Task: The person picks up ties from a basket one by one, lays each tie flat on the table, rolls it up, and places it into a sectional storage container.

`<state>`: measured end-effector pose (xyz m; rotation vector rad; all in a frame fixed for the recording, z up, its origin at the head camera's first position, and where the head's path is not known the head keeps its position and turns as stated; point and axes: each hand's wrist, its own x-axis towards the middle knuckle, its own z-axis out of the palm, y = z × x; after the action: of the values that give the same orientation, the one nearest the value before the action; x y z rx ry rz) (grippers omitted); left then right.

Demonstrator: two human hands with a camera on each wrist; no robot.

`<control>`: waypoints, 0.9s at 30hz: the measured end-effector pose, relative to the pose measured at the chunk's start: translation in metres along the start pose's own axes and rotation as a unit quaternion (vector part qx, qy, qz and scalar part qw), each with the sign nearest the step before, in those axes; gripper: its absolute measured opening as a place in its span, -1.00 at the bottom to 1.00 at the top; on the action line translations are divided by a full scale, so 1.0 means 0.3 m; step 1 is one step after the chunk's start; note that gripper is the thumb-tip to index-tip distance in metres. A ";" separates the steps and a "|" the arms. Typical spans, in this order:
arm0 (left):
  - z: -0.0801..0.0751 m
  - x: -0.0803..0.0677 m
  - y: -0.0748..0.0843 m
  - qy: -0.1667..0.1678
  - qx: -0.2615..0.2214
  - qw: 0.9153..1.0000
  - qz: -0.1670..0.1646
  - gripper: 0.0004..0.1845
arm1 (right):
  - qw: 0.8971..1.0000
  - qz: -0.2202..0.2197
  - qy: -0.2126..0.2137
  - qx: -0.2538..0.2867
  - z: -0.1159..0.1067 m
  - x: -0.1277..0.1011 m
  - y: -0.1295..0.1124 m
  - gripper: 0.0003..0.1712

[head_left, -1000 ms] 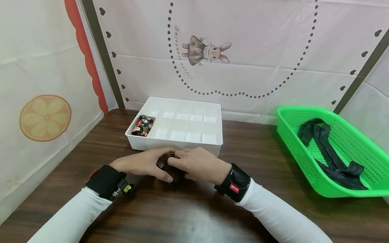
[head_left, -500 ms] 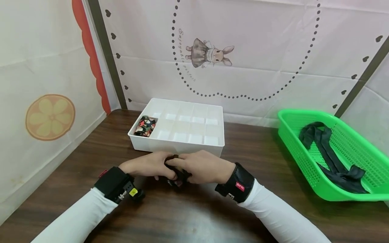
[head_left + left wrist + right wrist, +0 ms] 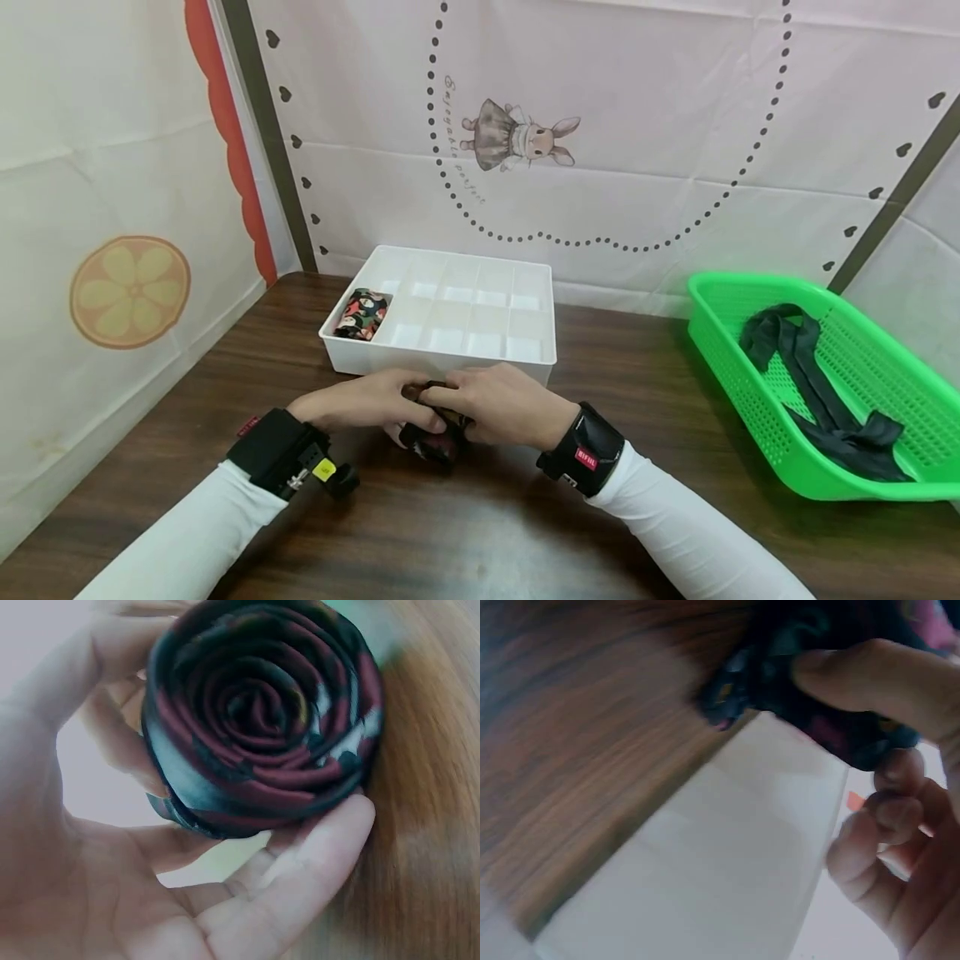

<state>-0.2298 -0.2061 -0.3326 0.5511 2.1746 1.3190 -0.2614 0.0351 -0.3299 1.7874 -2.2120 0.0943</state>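
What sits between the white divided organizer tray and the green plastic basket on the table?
Nothing: in the head view only bare dark wood tabletop separates the white divided organizer tray from the green plastic basket.

sleeves [image 3: 187, 533]: long, white | wrist bands [image 3: 583, 450]: black, red label on right, yellow tag on left

A brown wooden table [image 3: 480, 533] carries everything. A white box [image 3: 442, 354] with many little square holes sits on it, just past the fingers [image 3: 420, 404]. A rolled-up colorful cloth [image 3: 361, 313] lies in the box's corner hole, past the fingers and a bit to their left. A green basket [image 3: 738, 392] sits on the table well off to the right of the fingers. Dark cloth [image 3: 813, 392] lies inside the basket.
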 end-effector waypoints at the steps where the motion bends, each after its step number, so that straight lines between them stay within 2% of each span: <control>1: -0.004 -0.001 0.000 -0.001 -0.014 1.000 -0.002 -0.50 | 1.000 0.000 0.006 -0.006 0.005 -0.001 0.003 -0.41; 6: -0.029 -0.017 0.014 -0.003 -0.088 0.996 -0.020 -0.41 | 0.999 0.012 0.044 -0.025 0.019 -0.007 0.014 -0.35; 10: -0.057 -0.052 0.056 0.031 -0.123 0.991 -0.034 -0.29 | 0.994 0.016 0.109 -0.022 0.016 -0.010 0.018 -0.36; 14: -0.069 -0.075 0.107 0.095 -0.124 0.987 -0.030 -0.20 | 0.978 0.023 0.204 -0.042 0.006 -0.010 0.023 -0.35; 18: -0.051 -0.079 0.141 0.126 -0.139 0.982 -0.031 -0.27 | 0.960 0.027 0.271 -0.070 0.009 -0.007 0.026 -0.30; 23: -0.028 -0.078 0.171 0.152 -0.165 0.974 -0.016 -0.34 | 0.944 0.039 0.317 -0.081 -0.008 0.014 0.024 -0.28; 27: -0.026 -0.072 0.186 0.188 -0.160 0.969 -0.002 -0.35 | 0.942 0.054 0.321 -0.078 -0.031 0.034 0.028 -0.26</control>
<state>-0.2141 -0.1995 -0.2748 0.1774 2.1760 1.8481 -0.2696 0.0294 -0.3171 1.2993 -1.7778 0.4443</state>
